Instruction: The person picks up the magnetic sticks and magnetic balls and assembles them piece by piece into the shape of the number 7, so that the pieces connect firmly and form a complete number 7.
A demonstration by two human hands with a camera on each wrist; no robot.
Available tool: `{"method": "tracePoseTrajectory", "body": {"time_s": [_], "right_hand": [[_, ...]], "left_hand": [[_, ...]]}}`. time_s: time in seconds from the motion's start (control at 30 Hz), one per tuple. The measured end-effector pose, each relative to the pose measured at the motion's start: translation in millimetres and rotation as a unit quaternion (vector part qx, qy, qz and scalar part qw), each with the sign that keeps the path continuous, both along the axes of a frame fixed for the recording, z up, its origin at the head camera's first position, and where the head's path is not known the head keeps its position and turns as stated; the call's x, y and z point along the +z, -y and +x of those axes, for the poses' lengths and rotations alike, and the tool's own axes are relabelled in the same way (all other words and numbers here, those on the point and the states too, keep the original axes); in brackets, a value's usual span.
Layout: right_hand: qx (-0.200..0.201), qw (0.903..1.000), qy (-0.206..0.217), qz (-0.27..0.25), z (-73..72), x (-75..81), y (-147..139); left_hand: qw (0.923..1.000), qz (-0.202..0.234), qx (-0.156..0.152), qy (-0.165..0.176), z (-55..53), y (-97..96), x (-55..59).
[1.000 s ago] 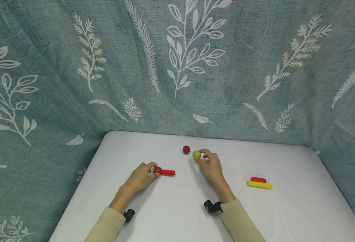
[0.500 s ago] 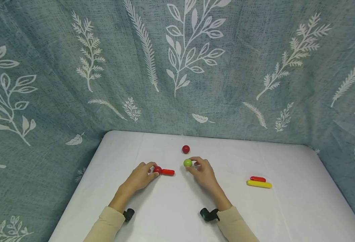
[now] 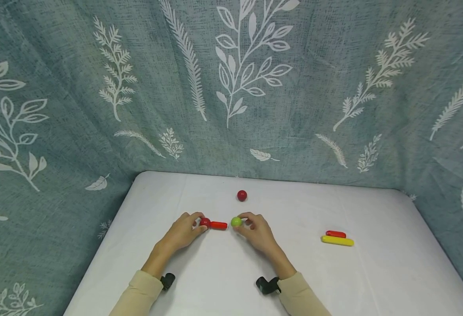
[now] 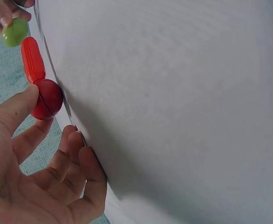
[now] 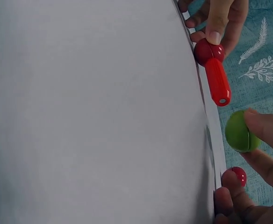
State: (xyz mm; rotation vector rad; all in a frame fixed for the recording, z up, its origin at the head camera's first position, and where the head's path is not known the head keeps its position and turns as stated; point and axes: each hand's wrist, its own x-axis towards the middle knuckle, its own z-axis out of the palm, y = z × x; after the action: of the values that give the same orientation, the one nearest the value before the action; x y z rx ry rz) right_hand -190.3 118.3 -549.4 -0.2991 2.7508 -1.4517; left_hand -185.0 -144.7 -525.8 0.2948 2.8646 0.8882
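Observation:
My left hand (image 3: 181,231) pinches a red ball (image 3: 205,223) between thumb and fingers. A short red rod (image 3: 218,225) sticks out from that ball toward the right, and its end shows a small pale spot (image 5: 222,101) in the right wrist view. My right hand (image 3: 257,232) pinches a green ball (image 3: 236,222) with a seam line around it. The green ball is level with the rod's free end, a narrow gap apart in the head view. In the left wrist view the green ball (image 4: 15,32) appears just beyond the rod (image 4: 32,59).
Another red ball (image 3: 242,195) lies farther back on the white table (image 3: 294,281). To the right, a short red rod (image 3: 335,234) lies beside a longer yellow rod (image 3: 337,240). A patterned blue-green cloth (image 3: 152,87) hangs behind the table.
My right hand has carried the green ball left and toward me, from near the rear red ball to beside the rod's end. My left hand has stayed in place with its red ball.

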Motion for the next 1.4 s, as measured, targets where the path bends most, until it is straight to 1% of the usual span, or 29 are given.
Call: {"method": "tracePoseTrajectory", "body": {"time_s": [0.13,0.2,0.6,0.9,1.17,1.3,1.4], "right_hand": [[0.007,0.9989,-0.013,0.044,0.4,-3.5,2.6],[0.009,0.9981,-0.016,0.058,0.8,-3.7,3.8],[0.015,0.996,-0.027,0.083,1.6,-3.3,6.0],[0.015,0.9953,-0.023,0.093,0.9,-4.1,6.4],[0.017,0.9956,-0.018,0.091,1.2,-2.4,6.0],[0.023,0.9972,-0.008,0.07,2.3,2.0,1.8],[0.026,0.9984,-0.009,0.049,3.7,5.6,-4.7]], "left_hand": [[1.0,-0.001,-0.001,-0.001,-0.1,0.0,0.1],[1.0,-0.001,-0.001,-0.001,0.1,-0.2,0.3],[1.0,0.002,-0.002,-0.007,0.4,0.1,-0.2],[1.0,-0.003,-0.002,-0.007,0.5,0.1,-0.8],[1.0,-0.004,-0.002,-0.009,0.7,0.4,-0.3],[1.0,-0.005,-0.002,-0.007,0.4,0.4,-0.4],[1.0,-0.005,0.0,-0.004,-0.2,-0.4,-0.7]]}}
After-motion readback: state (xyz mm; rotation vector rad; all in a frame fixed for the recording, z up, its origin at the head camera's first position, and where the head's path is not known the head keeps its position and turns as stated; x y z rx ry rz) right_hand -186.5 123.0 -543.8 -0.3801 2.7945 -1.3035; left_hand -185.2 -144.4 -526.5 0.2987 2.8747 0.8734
